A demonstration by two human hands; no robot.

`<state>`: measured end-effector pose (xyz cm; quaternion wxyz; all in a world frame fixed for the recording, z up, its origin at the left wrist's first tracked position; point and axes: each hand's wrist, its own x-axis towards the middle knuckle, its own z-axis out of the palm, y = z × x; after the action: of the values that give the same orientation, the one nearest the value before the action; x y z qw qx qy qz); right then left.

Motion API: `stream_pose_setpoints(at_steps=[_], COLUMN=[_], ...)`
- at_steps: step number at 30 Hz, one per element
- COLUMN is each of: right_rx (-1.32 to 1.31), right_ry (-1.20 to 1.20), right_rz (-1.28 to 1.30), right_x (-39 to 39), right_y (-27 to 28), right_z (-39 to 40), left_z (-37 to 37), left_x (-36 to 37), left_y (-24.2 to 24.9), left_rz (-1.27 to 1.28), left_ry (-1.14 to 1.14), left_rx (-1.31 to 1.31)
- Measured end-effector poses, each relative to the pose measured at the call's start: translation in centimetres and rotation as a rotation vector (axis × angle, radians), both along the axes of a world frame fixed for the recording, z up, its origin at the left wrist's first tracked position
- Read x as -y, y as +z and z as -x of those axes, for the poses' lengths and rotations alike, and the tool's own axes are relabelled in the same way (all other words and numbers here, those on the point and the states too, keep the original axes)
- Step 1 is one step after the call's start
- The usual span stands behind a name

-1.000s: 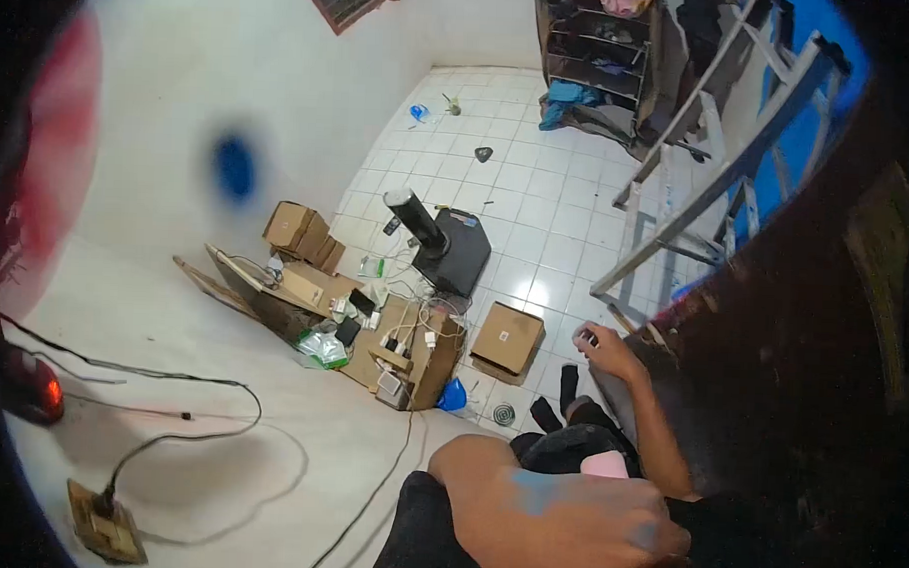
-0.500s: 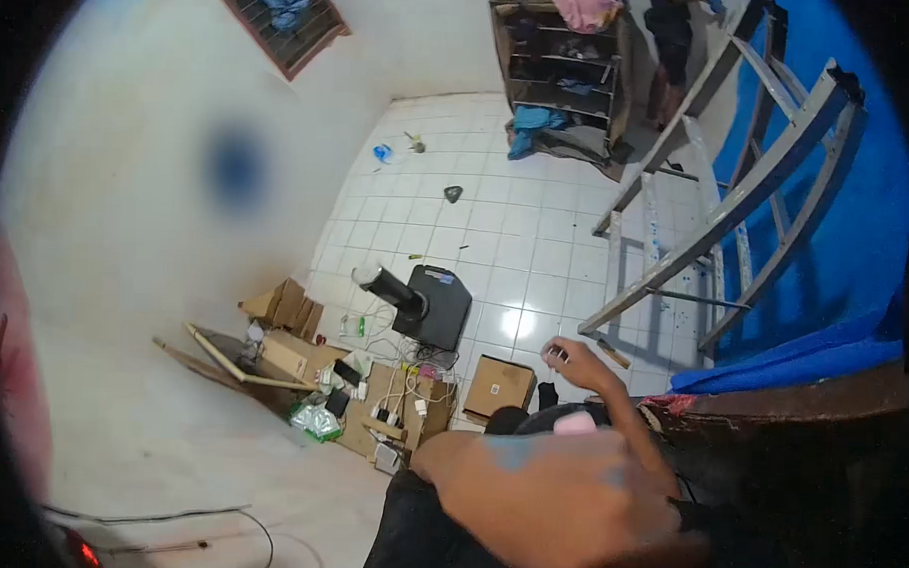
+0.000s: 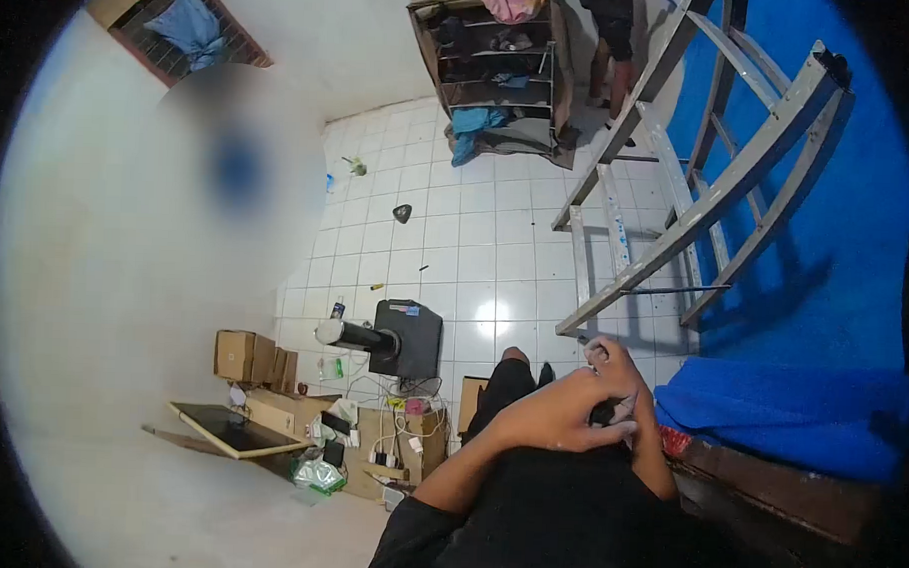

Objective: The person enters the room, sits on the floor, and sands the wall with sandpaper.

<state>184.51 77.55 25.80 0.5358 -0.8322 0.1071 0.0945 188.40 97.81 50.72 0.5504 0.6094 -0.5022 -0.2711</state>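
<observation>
My left hand point(image 3: 560, 413) reaches in from the lower left, its fingers curled in front of my dark shirt. Just above and right of it, my right hand point(image 3: 623, 378) is bent inward with curled fingers. The two hands overlap in this view. Whitish smears show on the fingertips of both. A small dark patch point(image 3: 602, 413) shows between the left thumb and fingers; I cannot tell whether it is a held thing or the shirt behind. Below the hands is my bent knee point(image 3: 513, 355).
A paint-spotted ladder point(image 3: 713, 198) stands right, before a blue wall, with blue cloth point(image 3: 785, 411) below. At left are a black case point(image 3: 413, 333), cables, cardboard boxes point(image 3: 240, 357) and a framed dark panel point(image 3: 234, 429). Farther back are a shelf rack point(image 3: 497, 70) and another person point(image 3: 613, 39).
My left hand has dropped from close before the camera toward my right hand. My right hand has come in from over the floor, and the hands are now together. The view has shifted right.
</observation>
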Motion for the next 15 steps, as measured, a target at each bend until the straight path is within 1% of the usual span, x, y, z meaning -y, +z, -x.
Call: stream_pose_setpoints(at_steps=[1, 3, 5, 8, 9, 12, 13, 14, 15], right_rx=[-0.006, 0.166, 0.175, -0.068, 0.082, -0.032, 0.008, 0.001, -0.001], right_ry=[0.000, -0.049, 0.024, -0.274, -0.297, -0.320, -0.306, -0.285, -0.260], right_rz=[0.004, 0.031, -0.183, -0.107, 0.100, -0.071, -0.092, -0.039, 0.012], right_x=[0.1, 0.0, 1.5, 3.2, 1.2, 3.3, 3.6, 4.1, 4.0], right_y=[1.0, 3.5, 0.3, -2.6, 3.1, -0.2, -1.3, -2.7, -3.0], right_z=[0.0, 0.5, -0.6, -3.1, -4.6, -9.2, -11.0, -12.9, -15.7], left_z=[-1.0, -3.3, -5.9, -10.6, -12.3, -18.0, -19.9, -21.8, -24.2], left_x=[0.3, 1.1, 1.4, 1.6, 1.6, 1.3, 1.0, 0.5, -0.3], left_y=[-0.4, -2.0, -2.6, -3.6, -4.5, -6.1, -6.3, -6.4, -6.2], left_rz=[0.026, 0.025, 0.017, -0.021, 0.000, 0.032, 0.052, 0.069, 0.084], left_ry=[0.001, 0.003, -0.016, -0.065, -0.053, -0.068, -0.033, 0.007, 0.050], left_rx=[-0.003, 0.001, -0.037, -0.116, -0.094, -0.113, -0.107, -0.099, -0.085])
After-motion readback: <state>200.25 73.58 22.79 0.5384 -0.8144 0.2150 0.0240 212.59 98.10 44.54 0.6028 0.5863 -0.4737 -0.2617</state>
